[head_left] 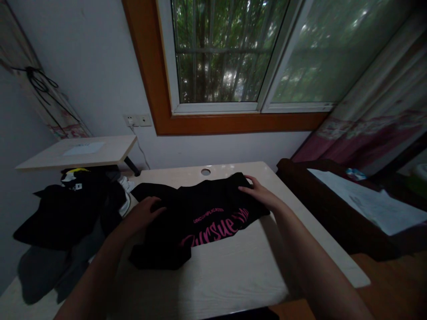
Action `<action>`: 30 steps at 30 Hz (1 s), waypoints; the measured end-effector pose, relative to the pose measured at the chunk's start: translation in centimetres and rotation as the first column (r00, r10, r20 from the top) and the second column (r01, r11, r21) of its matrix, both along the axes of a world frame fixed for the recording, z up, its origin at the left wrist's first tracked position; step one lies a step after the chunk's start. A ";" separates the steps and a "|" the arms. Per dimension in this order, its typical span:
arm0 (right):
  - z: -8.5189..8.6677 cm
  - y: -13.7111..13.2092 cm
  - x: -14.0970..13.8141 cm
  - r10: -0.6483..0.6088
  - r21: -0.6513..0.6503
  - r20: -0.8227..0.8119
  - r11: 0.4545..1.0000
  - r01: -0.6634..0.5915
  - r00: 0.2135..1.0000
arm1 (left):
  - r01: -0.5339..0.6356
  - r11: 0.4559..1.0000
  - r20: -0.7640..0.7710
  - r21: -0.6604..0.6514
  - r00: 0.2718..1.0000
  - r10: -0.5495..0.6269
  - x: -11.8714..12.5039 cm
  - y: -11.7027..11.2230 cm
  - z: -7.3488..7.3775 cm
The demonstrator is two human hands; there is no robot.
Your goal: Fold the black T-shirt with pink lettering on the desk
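- One black T-shirt [207, 195] lies on the pale table [233, 266], about mid-top and slightly towards its far edge. It is partly folded, and a loose flap sags towards the near left.
- The fabric looks soft and matte, with rumpled edges and shallow creases across the middle.
- Pink lettering [216, 229] runs across the front in two lines: a small line of plain capitals above, and a large looping script below, part of it swallowed by a fold.
- The left hand [145, 213] rests on the shirt's left part with the fingers bent into the cloth. From here I cannot tell whether it pinches the fabric or only presses on it.
- The right hand [258, 193] lies flat on the shirt's upper right corner, fingers stretched out and unclenched, holding nothing.
- The table top is smooth and light, with squared edges and one round hole [206, 171] near its far edge, just beyond the shirt.
- One pile of dark clothes [63, 213] slumps beside the table's left end, limp and shapeless, with a yellow patch showing at its top.
- A second, smaller side table [110, 149], pale and flat, stands over that pile.
- The window [216, 53] has two panes in a white frame with orange-brown wooden trim. One patterned curtain [373, 120] hangs at the right.
- On the right stands dark wooden furniture [333, 213] carrying one white sheet [376, 200].
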State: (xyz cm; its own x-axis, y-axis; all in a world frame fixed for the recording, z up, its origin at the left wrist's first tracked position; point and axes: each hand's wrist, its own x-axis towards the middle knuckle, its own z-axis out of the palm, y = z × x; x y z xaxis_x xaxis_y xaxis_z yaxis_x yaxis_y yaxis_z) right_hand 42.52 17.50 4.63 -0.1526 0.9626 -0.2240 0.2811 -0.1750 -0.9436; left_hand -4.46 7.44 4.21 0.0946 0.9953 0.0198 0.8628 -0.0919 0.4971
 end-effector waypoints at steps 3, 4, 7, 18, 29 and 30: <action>0.4 -1.4 0.2 0.132 -0.035 0.020 0.991 -0.132 0.991 | -0.069 0.997 0.018 -0.019 0.997 0.069 0.8 -0.6 -1.1; 0.6 -1.9 0.2 0.176 -0.032 0.032 0.984 -0.175 0.984 | -0.071 0.997 0.007 -0.021 0.997 0.071 1.0 -0.7 -1.4; 1.1 -3.1 0.0 0.304 -0.065 0.059 0.952 -0.300 0.951 | -0.038 0.998 -0.040 -0.043 0.999 0.037 1.4 -1.0 -1.8; 1.5 -4.8 4.1 0.482 -0.383 -0.098 0.789 -0.480 0.871 | 0.333 0.848 0.086 -0.413 0.941 -0.328 3.0 -5.5 2.1; 2.1 -3.7 5.5 0.033 0.083 -0.192 0.996 -0.017 0.981 | 0.250 0.927 0.444 -0.280 0.890 -0.106 1.0 -5.5 6.1; 2.1 -3.3 5.3 -0.012 0.117 -0.221 0.992 0.039 0.975 | 0.141 0.966 0.473 -0.216 0.881 -0.023 0.6 -5.0 6.3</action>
State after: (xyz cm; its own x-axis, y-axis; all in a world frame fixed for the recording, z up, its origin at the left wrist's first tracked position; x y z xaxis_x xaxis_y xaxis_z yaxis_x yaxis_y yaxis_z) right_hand 47.85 14.20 6.70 -0.1601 0.9846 -0.0705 0.0615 -0.0614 -0.9962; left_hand -3.86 2.44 10.54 0.2145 0.9647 -0.1529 0.5225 0.0189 0.8525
